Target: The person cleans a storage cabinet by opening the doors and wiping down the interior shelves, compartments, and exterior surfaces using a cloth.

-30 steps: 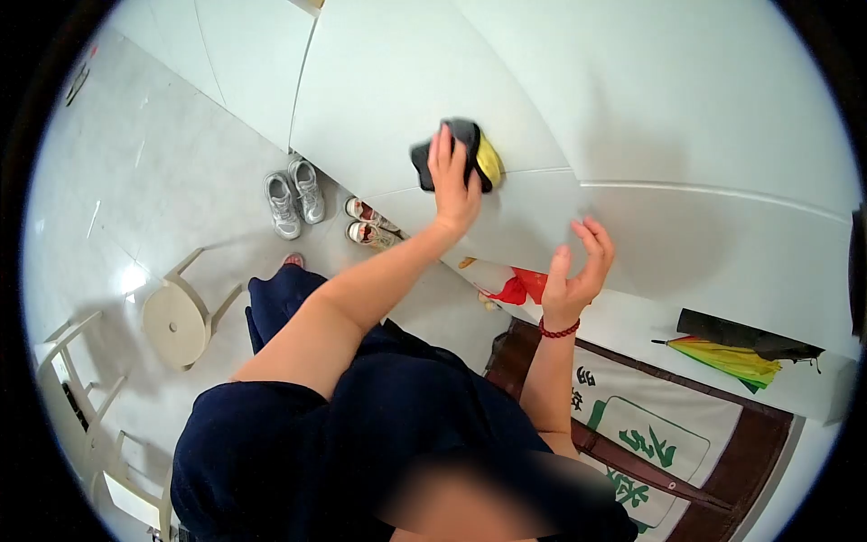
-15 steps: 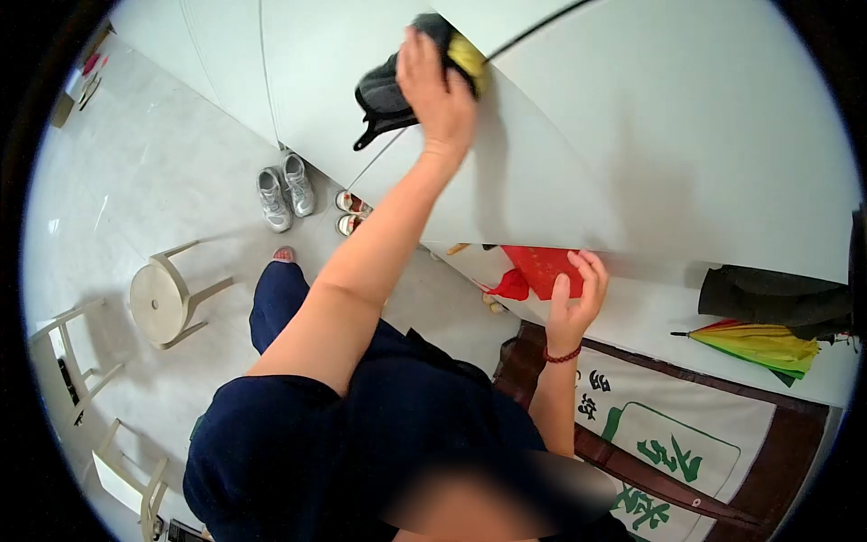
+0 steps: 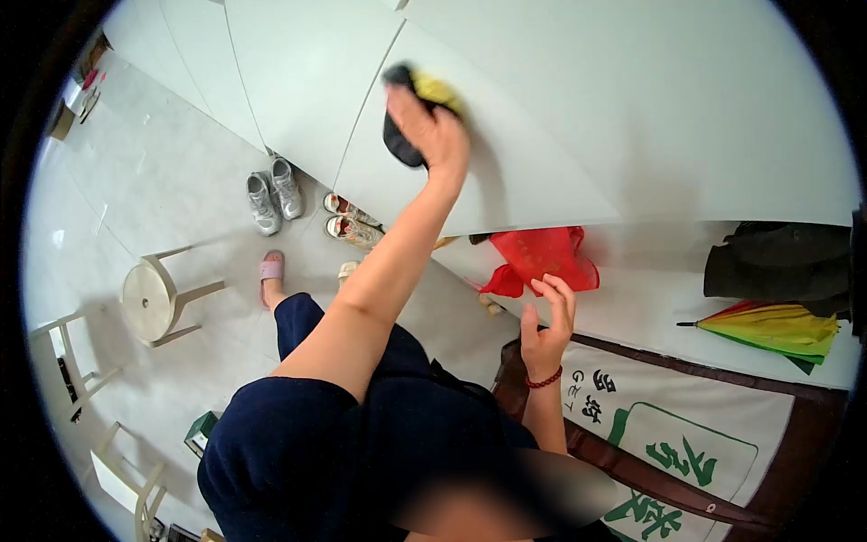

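My left hand (image 3: 432, 131) presses a dark grey and yellow cleaning cloth (image 3: 403, 144) against the white cabinet front (image 3: 533, 99). Motion blurs its fingers and the cloth's upper edge. My right hand (image 3: 548, 332), with a dark red bead bracelet (image 3: 544, 378) at the wrist, is raised with thumb and fingers apart and nothing in it. Just beyond its fingertips lies a red bag (image 3: 542, 257) in the open space under the cabinet's lower edge. I cannot tell whether the fingertips touch the bag.
Grey sneakers (image 3: 275, 194) and sandals (image 3: 352, 226) stand by the cabinet's foot. A round stool (image 3: 149, 301) is on the floor to the left. Along the right lie a folded colourful umbrella (image 3: 777, 332), dark fabric (image 3: 777, 262) and a white banner with green characters (image 3: 686, 434).
My left hand has slid the cloth down the cabinet front, nearer to my body. My right hand has drawn back from the cabinet's lower edge, and more of the red bag shows.
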`<state>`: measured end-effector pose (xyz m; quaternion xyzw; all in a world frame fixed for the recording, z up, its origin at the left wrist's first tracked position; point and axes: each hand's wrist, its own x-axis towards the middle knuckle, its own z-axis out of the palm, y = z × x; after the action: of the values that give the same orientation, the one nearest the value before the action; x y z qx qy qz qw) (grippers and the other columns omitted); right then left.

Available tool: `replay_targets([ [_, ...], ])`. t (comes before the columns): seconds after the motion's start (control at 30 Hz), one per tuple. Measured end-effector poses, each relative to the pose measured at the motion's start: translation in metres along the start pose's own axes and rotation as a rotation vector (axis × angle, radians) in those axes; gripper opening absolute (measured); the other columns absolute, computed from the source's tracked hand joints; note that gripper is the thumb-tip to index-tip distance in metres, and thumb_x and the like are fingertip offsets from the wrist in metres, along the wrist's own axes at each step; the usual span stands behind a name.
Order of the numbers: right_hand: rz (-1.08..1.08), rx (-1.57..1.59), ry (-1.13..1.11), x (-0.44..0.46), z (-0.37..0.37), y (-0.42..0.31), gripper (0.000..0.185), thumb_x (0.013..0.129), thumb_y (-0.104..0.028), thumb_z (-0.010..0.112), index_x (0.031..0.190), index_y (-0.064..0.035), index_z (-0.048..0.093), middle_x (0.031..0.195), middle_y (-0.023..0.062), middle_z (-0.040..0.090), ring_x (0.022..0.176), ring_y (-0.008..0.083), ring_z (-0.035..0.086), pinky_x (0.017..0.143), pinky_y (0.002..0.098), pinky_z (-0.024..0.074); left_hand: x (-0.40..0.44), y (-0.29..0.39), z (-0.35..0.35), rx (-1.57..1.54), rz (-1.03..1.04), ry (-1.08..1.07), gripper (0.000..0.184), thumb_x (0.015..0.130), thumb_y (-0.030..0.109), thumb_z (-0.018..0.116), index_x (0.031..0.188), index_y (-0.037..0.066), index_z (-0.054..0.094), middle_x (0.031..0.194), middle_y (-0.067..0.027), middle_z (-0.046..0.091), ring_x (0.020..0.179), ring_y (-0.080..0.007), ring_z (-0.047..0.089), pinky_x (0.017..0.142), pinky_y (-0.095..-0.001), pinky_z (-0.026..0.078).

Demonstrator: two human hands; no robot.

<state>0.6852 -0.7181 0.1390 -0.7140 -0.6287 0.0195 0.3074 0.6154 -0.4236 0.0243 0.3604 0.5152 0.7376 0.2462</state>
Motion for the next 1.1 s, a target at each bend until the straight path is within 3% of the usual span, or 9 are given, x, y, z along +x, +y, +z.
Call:
replay_targets([
  [0.07, 0.003, 0.022, -0.019, -0.003, 0.002, 0.000, 0.030, 0.081, -0.009, 0.061, 0.109, 0.0006, 0.062, 0.119, 0.0174, 0.055, 0.110, 0.0318, 0.054, 0.096, 0.0404, 0.0429, 0.008, 0.032, 0.001, 0.126, 0.111, -0.049, 0.070, 0.080, 0.000, 0.043, 0.146, -0.005, 0.020, 0.154, -0.0239, 0.018, 0.143, -0.0418, 0.012, 0.115, -0.0504, 0.009],
  [0.13, -0.024, 0.030, -0.017, -0.003, 0.001, 0.000, 0.029, 0.081, -0.009, 0.061, 0.109, 0.0006, 0.062, 0.119, 0.0174, 0.055, 0.109, 0.0313, 0.055, 0.095, 0.0401, 0.0434, 0.010, -0.019, 0.002, 0.205, 0.215, -0.074, 0.072, 0.081, 0.000, 0.043, 0.147, -0.004, 0.016, 0.156, -0.0233, 0.014, 0.144, -0.0415, 0.008, 0.115, -0.0522, 0.007],
  [0.27, -0.024, 0.068, -0.014, -0.012, 0.002, 0.000, 0.027, 0.082, -0.008, 0.061, 0.108, 0.0008, 0.062, 0.117, 0.0167, 0.056, 0.109, 0.0305, 0.054, 0.096, 0.0394, 0.0423, 0.016, -0.080, -0.020, -0.021, -0.353, -0.008, 0.060, 0.093, 0.008, 0.039, 0.146, -0.005, 0.015, 0.152, -0.0243, 0.022, 0.141, -0.0403, 0.020, 0.118, -0.0412, 0.014],
  [0.53, -0.051, 0.132, 0.036, -0.023, -0.013, -0.002, 0.028, 0.081, -0.009, 0.064, 0.109, -0.0030, 0.061, 0.118, 0.0139, 0.055, 0.103, 0.0264, 0.057, 0.081, 0.0321, 0.0475, -0.076, 0.046, -0.011, -0.595, -1.099, -0.195, 0.053, 0.096, 0.014, 0.041, 0.145, 0.012, 0.022, 0.140, -0.0112, 0.040, 0.122, -0.0256, 0.044, 0.102, -0.0418, 0.038],
  [0.63, -0.046, 0.161, 0.097, -0.030, -0.019, 0.000, 0.027, 0.081, -0.009, 0.064, 0.107, -0.0041, 0.062, 0.116, 0.0144, 0.056, 0.104, 0.0297, 0.057, 0.086, 0.0359, 0.0468, -0.124, 0.057, 0.013, -0.743, -1.462, -0.258, 0.027, 0.096, 0.014, 0.036, 0.119, 0.009, 0.049, 0.117, -0.0099, 0.057, 0.103, -0.0273, 0.058, 0.090, -0.0477, 0.049],
  [0.67, -0.061, 0.154, 0.121, -0.032, -0.022, 0.004, 0.027, 0.081, -0.009, 0.064, 0.107, -0.0043, 0.062, 0.116, 0.0146, 0.056, 0.104, 0.0303, 0.057, 0.087, 0.0367, 0.0466, -0.128, 0.068, 0.018, -0.752, -1.588, -0.251, 0.029, 0.096, 0.012, 0.033, 0.104, 0.007, 0.060, 0.105, -0.0113, 0.065, 0.094, -0.0277, 0.063, 0.087, -0.0495, 0.052],
  [0.73, -0.047, 0.164, 0.148, -0.040, -0.032, 0.009, 0.027, 0.081, -0.008, 0.064, 0.107, -0.0041, 0.062, 0.115, 0.0149, 0.057, 0.106, 0.0309, 0.056, 0.090, 0.0376, 0.0454, -0.109, 0.090, 0.022, -0.820, -1.737, -0.395, 0.033, 0.097, 0.014, 0.031, 0.103, 0.005, 0.062, 0.108, -0.0130, 0.066, 0.097, -0.0302, 0.063, 0.092, -0.0522, 0.049],
  [0.97, 0.121, 0.242, 0.237, -0.070, -0.038, 0.041, 0.027, 0.082, -0.010, 0.063, 0.108, -0.0030, 0.061, 0.113, 0.0155, 0.057, 0.109, 0.0315, 0.055, 0.095, 0.0386, 0.0423, -0.046, 0.208, 0.015, -0.874, -1.471, -0.781, 0.034, 0.100, 0.010, 0.032, 0.127, -0.004, 0.048, 0.132, -0.0180, 0.051, 0.122, -0.0306, 0.049, 0.110, -0.0440, 0.037],
  [1.1, 0.110, 0.358, 0.287, -0.059, -0.029, 0.049, 0.027, 0.083, -0.011, 0.063, 0.109, -0.0033, 0.060, 0.111, 0.0147, 0.058, 0.109, 0.0307, 0.055, 0.094, 0.0378, 0.0430, -0.054, 0.202, 0.005, -0.827, -1.379, -0.763, 0.028, 0.101, 0.012, 0.040, 0.123, -0.001, 0.051, 0.127, -0.0153, 0.054, 0.116, -0.0286, 0.055, 0.104, -0.0437, 0.045],
])
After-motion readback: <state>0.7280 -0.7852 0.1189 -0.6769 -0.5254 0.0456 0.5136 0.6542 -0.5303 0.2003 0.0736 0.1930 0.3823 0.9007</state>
